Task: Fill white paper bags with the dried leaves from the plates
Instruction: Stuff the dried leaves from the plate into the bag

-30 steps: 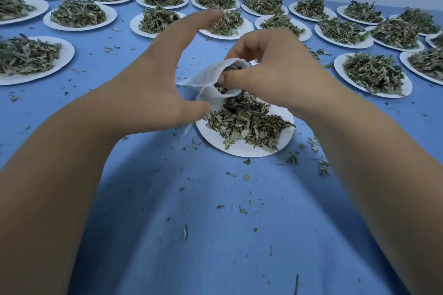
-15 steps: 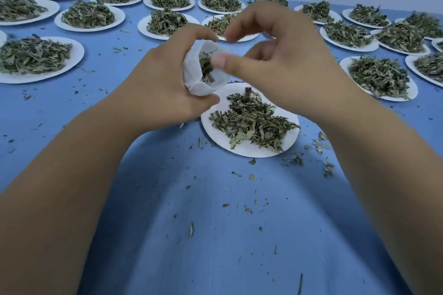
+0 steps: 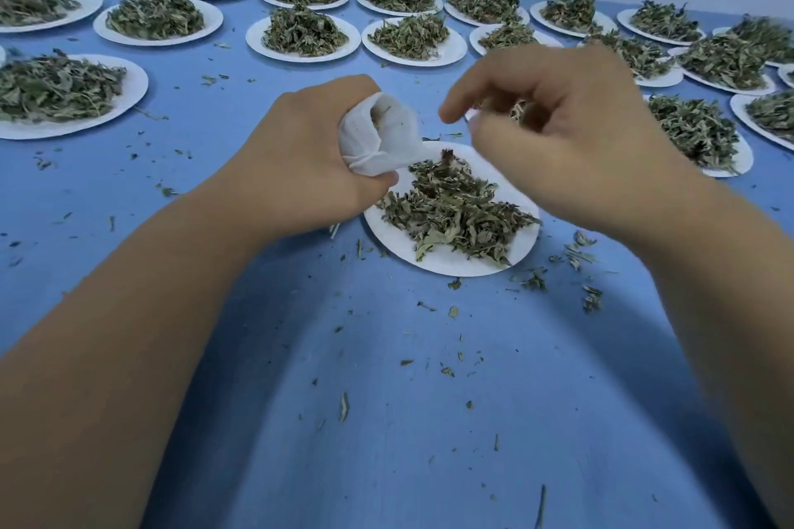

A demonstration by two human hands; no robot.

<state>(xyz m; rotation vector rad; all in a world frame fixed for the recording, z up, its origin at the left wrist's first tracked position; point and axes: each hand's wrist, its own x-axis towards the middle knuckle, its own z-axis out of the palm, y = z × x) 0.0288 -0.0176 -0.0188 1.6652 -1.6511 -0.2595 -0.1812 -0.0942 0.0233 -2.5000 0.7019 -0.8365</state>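
Observation:
My left hand [image 3: 309, 150] grips a small white paper bag [image 3: 380, 137], mouth open toward me, with a few dried leaves inside. The bag hangs just above the left rim of the nearest white plate [image 3: 455, 260], which carries a pile of dried green leaves [image 3: 451, 206]. My right hand [image 3: 558, 129] hovers over the plate's far side, to the right of the bag, fingers curled and blurred. Some leaves show behind its fingers, but I cannot tell whether it holds them.
Many white plates heaped with dried leaves cover the blue table [image 3: 386, 421], among them one at far left [image 3: 129, 99] and one at right [image 3: 730, 159]. Loose leaf crumbs lie scattered around the near plate and toward me.
My left hand closed round the bag and turned its mouth toward me. My right hand left the bag's mouth and moved right, over the plate.

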